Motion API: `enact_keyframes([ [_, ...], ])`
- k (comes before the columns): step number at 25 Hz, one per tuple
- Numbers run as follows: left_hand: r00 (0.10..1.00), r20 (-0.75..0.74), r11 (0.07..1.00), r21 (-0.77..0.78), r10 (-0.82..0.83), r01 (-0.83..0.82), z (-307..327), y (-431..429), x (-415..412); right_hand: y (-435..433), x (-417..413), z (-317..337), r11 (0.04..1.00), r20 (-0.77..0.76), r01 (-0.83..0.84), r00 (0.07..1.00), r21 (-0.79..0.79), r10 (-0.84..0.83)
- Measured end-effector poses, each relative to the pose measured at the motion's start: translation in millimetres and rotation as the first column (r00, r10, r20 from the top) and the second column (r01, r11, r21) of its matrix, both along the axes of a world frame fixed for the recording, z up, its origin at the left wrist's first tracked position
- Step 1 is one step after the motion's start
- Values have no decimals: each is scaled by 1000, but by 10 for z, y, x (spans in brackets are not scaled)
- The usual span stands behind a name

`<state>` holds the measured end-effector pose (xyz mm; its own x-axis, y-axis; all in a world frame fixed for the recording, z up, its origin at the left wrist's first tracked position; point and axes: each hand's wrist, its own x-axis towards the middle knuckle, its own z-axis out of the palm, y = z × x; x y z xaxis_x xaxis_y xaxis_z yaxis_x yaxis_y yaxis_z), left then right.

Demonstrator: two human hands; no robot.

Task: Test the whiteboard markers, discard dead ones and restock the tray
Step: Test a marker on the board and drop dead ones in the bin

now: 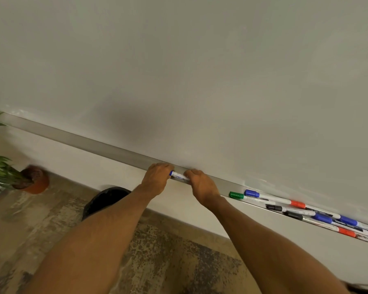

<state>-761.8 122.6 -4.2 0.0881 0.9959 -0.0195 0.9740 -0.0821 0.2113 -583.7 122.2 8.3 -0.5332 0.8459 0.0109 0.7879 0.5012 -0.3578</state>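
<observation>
Left grip (157,177) pinches cap end of blue marker (179,176), right grip (200,183) curls round barrel, at tray (94,143) middle. Best: pull cap straight, barrel steady, clear of markers (295,206) at tray's right end.

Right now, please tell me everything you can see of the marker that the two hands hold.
The marker has a white barrel with dark print, too blurred to read, and a blue cap at its left end. It looks like plastic. It runs along the tray; whether it rests there is unclear. The left hand grips the capped end, the right hand the other end, which is hidden.
</observation>
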Motion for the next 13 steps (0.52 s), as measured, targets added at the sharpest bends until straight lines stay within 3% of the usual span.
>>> enact_keyframes([
  [8,997,28,995,-64,76,-74,-23,-197,-160,41,-148,-64,999,55,-50,997,11,49],
  [13,999,-5,999,16,51,-51,17,-220,54,-31,16,-15,996,55,24,998,84,-29],
])
